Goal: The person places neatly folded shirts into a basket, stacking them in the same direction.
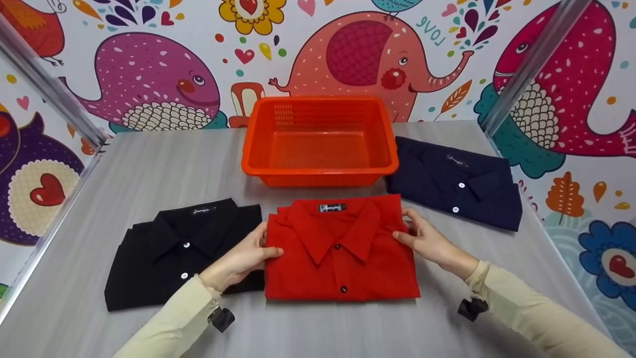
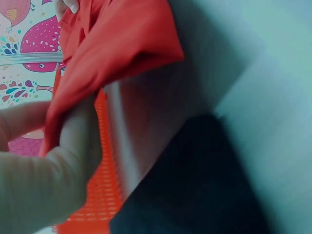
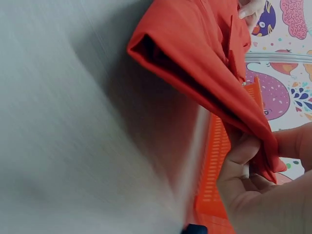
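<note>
A folded red shirt (image 1: 318,273), collar facing away, is in front of me. My left hand (image 1: 243,256) pinches its left side, thumb on top and fingers beneath. On the opposite side my right hand (image 1: 430,243) grips the edge the same way. Both wrist views show the shirt's underside raised off the table, with a shadow below. A folded black shirt (image 1: 139,268) with white buttons lies just left, partly behind my left hand and forearm. An orange basket (image 1: 318,173) stands beyond the red shirt; its visible floor holds nothing.
To the basket's right, a folded navy shirt (image 1: 487,199) lies at an angle near the table's right side. Patterned wall panels (image 1: 189,49) with metal posts (image 1: 526,69) enclose the back and sides of the grey table (image 1: 348,330).
</note>
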Demonstrator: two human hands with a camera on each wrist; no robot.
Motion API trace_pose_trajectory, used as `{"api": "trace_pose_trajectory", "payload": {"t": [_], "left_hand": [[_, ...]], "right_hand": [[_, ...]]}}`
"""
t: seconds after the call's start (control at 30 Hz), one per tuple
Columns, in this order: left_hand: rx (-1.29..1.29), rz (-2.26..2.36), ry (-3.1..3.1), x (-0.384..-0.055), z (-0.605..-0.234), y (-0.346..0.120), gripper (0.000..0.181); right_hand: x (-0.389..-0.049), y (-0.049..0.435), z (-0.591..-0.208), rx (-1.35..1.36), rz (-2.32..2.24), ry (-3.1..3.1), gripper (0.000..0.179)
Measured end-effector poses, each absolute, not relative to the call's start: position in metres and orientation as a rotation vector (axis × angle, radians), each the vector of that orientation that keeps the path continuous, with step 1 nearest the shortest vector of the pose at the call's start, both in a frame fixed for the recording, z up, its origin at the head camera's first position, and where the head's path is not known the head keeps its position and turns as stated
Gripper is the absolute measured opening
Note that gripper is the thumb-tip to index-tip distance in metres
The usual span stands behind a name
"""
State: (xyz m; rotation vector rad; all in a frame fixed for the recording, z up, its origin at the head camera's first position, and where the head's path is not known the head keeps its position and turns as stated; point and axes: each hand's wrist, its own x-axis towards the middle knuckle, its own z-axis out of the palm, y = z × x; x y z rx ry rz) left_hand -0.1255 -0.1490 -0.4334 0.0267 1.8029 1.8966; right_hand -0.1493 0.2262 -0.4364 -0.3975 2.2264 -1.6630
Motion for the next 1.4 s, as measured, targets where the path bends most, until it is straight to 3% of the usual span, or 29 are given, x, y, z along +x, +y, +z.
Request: {"api": "trace_pose_trajectory", "payload": {"t": [0.27, 0.53, 0.77, 1.4], "left_hand": [[0.165, 1.877, 1.915, -0.135, -0.412, -0.153, 0.070], [0.252, 1.675, 2.287, -0.151, -0.395, -0.156, 0.059], [0.381, 1.551, 2.466, -0.173, -0.378, -0.157, 0.075], [0.439, 1.519, 2.573, -0.232, -0.341, -0.163, 0.077]], "right_hand": [[-0.160, 0.230, -0.419, -0.500, -1.674, 2.350, 0.032], [-0.176, 0.226, -0.402, -0.606, -1.659, 2.482, 0.032], [-0.192, 0.223, -0.382, -0.624, -1.548, 2.621, 0.032], [-0.249, 0.214, -0.341, -0.607, -1.349, 2.871, 0.032]]}}
